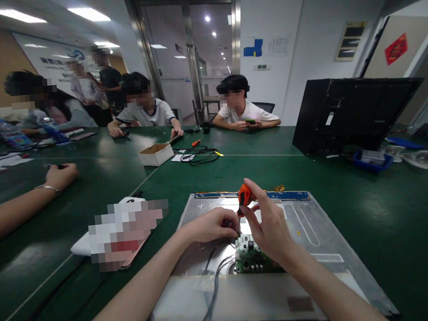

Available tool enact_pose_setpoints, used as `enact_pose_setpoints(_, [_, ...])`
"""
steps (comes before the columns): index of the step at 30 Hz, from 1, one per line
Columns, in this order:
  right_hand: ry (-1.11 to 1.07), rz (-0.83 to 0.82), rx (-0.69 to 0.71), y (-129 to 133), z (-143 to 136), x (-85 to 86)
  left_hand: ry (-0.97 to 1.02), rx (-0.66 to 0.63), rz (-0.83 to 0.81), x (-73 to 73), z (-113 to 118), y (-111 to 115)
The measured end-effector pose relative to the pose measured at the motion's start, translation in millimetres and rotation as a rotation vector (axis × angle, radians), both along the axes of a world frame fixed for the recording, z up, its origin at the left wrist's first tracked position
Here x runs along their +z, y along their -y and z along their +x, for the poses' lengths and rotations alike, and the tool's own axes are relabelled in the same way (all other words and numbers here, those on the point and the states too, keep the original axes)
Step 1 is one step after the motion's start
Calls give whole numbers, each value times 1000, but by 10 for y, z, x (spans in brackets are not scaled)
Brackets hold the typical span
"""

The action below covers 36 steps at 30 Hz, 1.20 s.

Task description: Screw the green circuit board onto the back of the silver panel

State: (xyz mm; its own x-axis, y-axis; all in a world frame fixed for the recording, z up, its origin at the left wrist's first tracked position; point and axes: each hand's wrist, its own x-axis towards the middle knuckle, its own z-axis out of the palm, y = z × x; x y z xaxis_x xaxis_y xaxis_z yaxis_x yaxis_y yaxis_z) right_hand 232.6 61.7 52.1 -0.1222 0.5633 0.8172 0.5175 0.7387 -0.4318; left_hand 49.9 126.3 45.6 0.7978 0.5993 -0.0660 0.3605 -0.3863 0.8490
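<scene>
An orange and black screwdriver [244, 197] stands nearly upright, its handle held between the thumb and fingers of my right hand [271, 220]. Its shaft points down at the far edge of a green circuit board [248, 258]. Close to the shaft, my left hand [216, 224] has its fingers pinched together at the board's far left corner; what they hold is hidden. The board lies on the back of a flat silver display panel [316, 282], which has a blue strip [293, 195] along its far edge. Dark cables [215, 286] run from the board toward me.
A black monitor [349, 112] stands at the right, near a blue tray [373, 160] of parts. Phones [145, 227] lie left of the panel. Farther off are a small open box [156, 155] and coiled black cable [202, 155]. Another person's forearm [18, 212] reaches in from the left.
</scene>
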Motion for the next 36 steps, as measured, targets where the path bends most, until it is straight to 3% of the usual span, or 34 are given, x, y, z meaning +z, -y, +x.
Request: enact_pose_setpoints(36, [-16,82,-38,-2,1,32,-8,-8,17,18,-14,-4])
